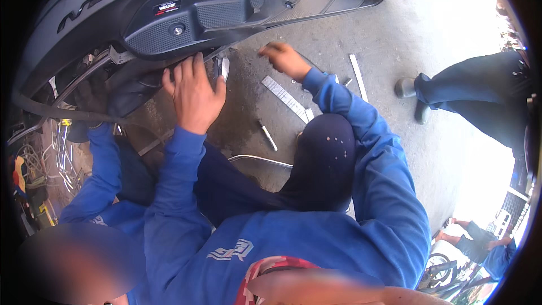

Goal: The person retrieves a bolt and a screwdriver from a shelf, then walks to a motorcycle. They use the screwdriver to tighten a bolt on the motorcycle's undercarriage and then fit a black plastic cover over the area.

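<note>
A dark motor scooter [220,20] lies across the top, its ribbed footboard toward me. My left hand [195,101] is raised at the lower edge of the footboard, fingers stretched and slightly spread, with the fingertips at or near the edge. Beside those fingers is a pale, blade-shaped piece [224,69]; what it belongs to is unclear. Farther right, my right hand [287,61] hovers over the floor below the scooter. Its fingers point left and are smeared by motion. A thin dark rod shows by its wrist, and I cannot tell whether the hand holds it.
On the concrete floor lie a pale patterned strip [285,99], a white stick-like tool [268,137], a bent metal rod [259,158] and a long white strip [358,78]. A co-worker's blue sleeve [106,158] reaches under the scooter at left. Another person's legs [471,90] stand at right.
</note>
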Tool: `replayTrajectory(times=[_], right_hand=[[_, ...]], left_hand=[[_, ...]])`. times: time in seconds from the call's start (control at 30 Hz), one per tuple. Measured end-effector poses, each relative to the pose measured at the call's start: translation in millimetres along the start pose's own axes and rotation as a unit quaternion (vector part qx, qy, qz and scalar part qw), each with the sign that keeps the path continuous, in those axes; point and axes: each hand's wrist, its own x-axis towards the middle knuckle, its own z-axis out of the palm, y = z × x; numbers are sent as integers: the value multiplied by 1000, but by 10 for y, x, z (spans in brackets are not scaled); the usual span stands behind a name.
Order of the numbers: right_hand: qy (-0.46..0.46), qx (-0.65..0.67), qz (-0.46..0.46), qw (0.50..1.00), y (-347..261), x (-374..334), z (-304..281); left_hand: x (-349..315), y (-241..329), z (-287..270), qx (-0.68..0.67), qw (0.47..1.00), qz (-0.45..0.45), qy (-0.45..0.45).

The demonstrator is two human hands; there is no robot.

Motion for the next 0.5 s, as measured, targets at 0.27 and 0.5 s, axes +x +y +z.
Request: replayTrajectory(times=[0.27, 0.5], right_hand=[[61, 290, -10, 955, 369, 565, -53], [141, 252, -212, 934, 516, 694, 107]], left_hand=[[182, 170, 305, 1, 999, -46, 1], [-27, 79, 421, -29, 999, 15, -39]])
